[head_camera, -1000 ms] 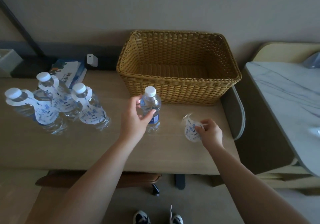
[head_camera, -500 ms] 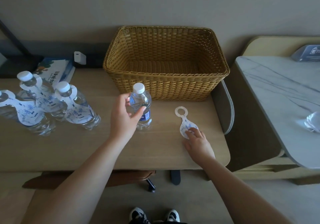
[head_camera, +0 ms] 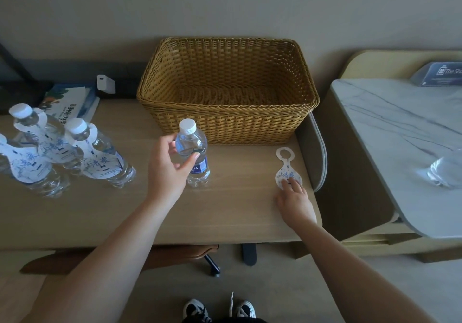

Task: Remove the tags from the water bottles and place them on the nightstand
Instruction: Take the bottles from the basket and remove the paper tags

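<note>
Left hand: left hand [head_camera: 168, 170] sits at the centre of the frame, fingers and thumb curled round the shoulder of the untagged bottle [head_camera: 193, 153], thumb on the right side of it.
Right hand: right hand [head_camera: 295, 202] lies lower right of centre, fingers stretched forward and flat, fingertips [head_camera: 290, 182] pressing the lower edge of the loose tag [head_camera: 287, 170].
Untagged bottle: upright on the wooden table [head_camera: 105, 212], white cap on, blue label low on its body, just in front of the basket [head_camera: 226, 90].
Loose tag: flat on the table near its right edge, ring end pointing toward the top of the frame, printed round end toward the person; it lies well to the right of the held bottle, in front of the basket's right corner.
Tagged bottles: three bottles at the left edge of the frame, apart from both hands; the nearest bottle [head_camera: 96, 154] and the back bottle [head_camera: 32, 127] wear white tags with blue print on their necks, and the cut-off bottle [head_camera: 23, 170] at the far left shows a tag too.
Basket: woven, tan, at upper centre against the wall.
Marble top: grey-veined marble surface [head_camera: 400, 132] fills the right side of the frame, beside the table; something clear and crumpled [head_camera: 445, 172] lies on it near the right edge.
Booklets: booklets [head_camera: 71, 102] lie at upper left behind the tagged bottles, with a white adapter [head_camera: 106, 82] beside them.
Floor: shoes [head_camera: 220, 310] show at the bottom centre.
</note>
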### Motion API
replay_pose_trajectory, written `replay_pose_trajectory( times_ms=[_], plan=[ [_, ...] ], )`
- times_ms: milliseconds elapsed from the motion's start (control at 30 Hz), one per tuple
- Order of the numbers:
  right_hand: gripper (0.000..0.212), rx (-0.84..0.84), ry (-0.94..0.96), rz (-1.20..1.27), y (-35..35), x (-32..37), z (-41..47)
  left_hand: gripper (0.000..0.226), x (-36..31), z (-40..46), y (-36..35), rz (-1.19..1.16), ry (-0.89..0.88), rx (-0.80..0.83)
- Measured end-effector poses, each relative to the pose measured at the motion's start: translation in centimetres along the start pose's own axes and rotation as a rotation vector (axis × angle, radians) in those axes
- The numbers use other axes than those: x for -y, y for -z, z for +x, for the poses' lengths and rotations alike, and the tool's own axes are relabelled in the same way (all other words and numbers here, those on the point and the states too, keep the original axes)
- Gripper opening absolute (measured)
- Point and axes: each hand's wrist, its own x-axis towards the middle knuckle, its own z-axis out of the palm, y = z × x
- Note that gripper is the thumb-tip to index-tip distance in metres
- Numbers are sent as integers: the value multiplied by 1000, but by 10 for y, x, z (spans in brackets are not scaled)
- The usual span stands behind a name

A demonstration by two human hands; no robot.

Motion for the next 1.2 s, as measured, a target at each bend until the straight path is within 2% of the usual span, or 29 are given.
replay_pose_trajectory(
  times_ms=[267, 400, 633, 800, 967, 1200],
  plan=[
    [42, -147, 180, 163, 5, 19, -13, 65, -7, -6, 1, 77, 47, 57],
    [29, -168, 383, 269, -2, 55, -24, 76, -11, -20, 13, 140, 85, 17],
    [28, -29, 686, 404, -21, 150, -51, 43, 6, -49, 83, 308, 57, -185],
    [29, -6, 815, 420, -22, 216, -55, 41, 25, -46, 129, 355, 93, -264],
    [37, -8, 820, 408, -24, 283, -44, 48, 42, -20, 157, 294, 151, -260],
    [53, 100, 659, 437, -39, 344, -25, 54, 62, 28, 172, 83, 348, -31]
  ],
)
